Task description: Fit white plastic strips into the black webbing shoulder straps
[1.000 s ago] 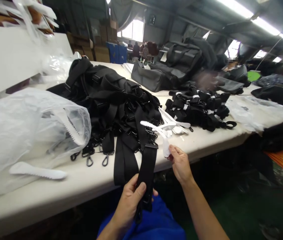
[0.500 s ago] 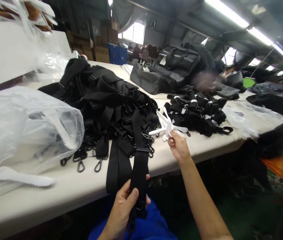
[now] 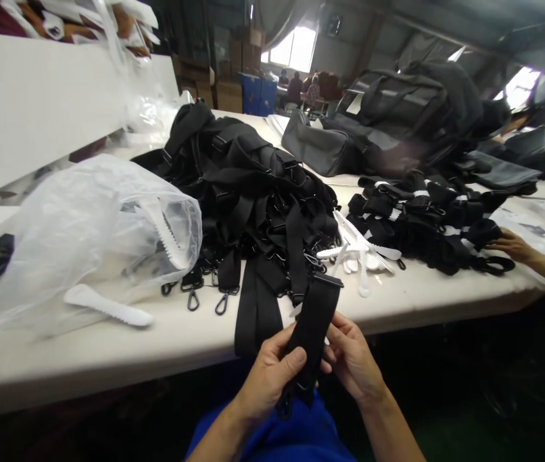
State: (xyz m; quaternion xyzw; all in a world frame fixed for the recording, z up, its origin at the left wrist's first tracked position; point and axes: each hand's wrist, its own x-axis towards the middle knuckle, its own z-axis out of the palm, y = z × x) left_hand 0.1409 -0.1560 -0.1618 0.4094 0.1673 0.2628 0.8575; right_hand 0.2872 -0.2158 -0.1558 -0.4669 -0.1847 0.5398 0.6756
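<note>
My left hand [image 3: 267,375] grips the folded end of a black webbing strap [image 3: 311,324] just below the table's front edge. My right hand [image 3: 353,358] closes on the same strap from the right; a white plastic tie shows behind the strap, and I cannot tell whether the fingers hold it. The strap runs up into a large heap of black straps [image 3: 248,186] with metal snap hooks on the white table [image 3: 109,353]. Several white serrated plastic ties [image 3: 361,253] lie just right of the heap.
A clear plastic bag [image 3: 90,237] with white ties lies at left, one tie [image 3: 109,307] in front of it. A pile of bundled straps [image 3: 426,215] sits at right, where another person's hand [image 3: 513,245] rests. Dark duffel bags [image 3: 378,122] stand behind.
My right hand left the white ties on the table and came back down to the strap. The camera view shifted right, and another person's hand has come into view.
</note>
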